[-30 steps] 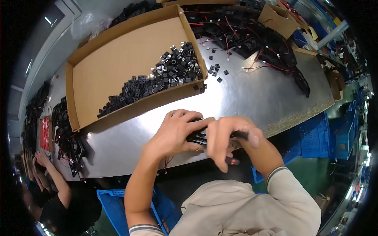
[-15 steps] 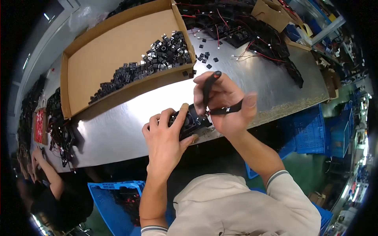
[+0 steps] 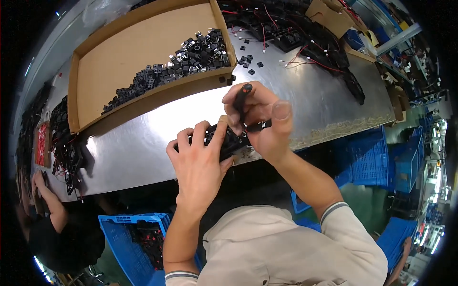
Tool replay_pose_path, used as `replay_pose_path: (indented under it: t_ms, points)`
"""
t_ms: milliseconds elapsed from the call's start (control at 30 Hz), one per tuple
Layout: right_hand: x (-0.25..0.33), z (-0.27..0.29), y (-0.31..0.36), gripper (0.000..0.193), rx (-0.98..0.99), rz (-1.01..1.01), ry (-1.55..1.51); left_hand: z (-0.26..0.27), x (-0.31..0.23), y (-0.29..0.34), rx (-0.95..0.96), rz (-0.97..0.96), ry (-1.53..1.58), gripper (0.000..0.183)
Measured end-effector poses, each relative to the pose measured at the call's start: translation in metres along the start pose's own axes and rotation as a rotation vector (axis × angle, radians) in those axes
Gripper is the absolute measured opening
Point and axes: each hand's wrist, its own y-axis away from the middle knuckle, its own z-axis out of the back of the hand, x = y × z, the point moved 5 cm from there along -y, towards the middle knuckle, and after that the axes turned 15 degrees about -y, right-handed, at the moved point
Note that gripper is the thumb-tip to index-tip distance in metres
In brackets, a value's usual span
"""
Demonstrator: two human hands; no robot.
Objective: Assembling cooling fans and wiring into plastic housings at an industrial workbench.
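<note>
My left hand (image 3: 196, 159) presses a black plastic housing (image 3: 231, 145) against the metal table near its front edge, fingers spread over it and the thumb at its near side. My right hand (image 3: 269, 136) is closed around a pair of black-handled pliers (image 3: 242, 99) with a reddish spot on one handle end. One handle stands up between the fingers; the other runs under the thumb side of the palm. The pliers' jaws are near the right end of the housing, mostly hidden by my fingers.
A shallow cardboard tray (image 3: 143, 43) holds a heap of small black parts (image 3: 191, 62); several lie loose beside it. Black housings with red wires (image 3: 315, 52) pile up at the back right. Blue crates (image 3: 129, 238) stand below the table. A co-worker's arm (image 3: 52, 202) reaches in at left.
My view has shifted slightly. The pliers' handles look closer together, and my right hand sits a little nearer my left. The left hand stays on the housing.
</note>
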Motion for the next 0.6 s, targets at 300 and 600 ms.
replay_pose_path:
  t_ms: [300, 600]
  points:
    - [-0.004, 0.012, 0.036, 0.077, 0.124, 0.422, -0.329, -0.018, 0.018, -0.011, 0.056, 0.041, 0.144, 0.075]
    - [-0.011, 0.01, 0.049, 0.097, 0.132, 0.637, -0.262, -0.019, 0.021, -0.01, 0.114, 0.053, 0.164, 0.073]
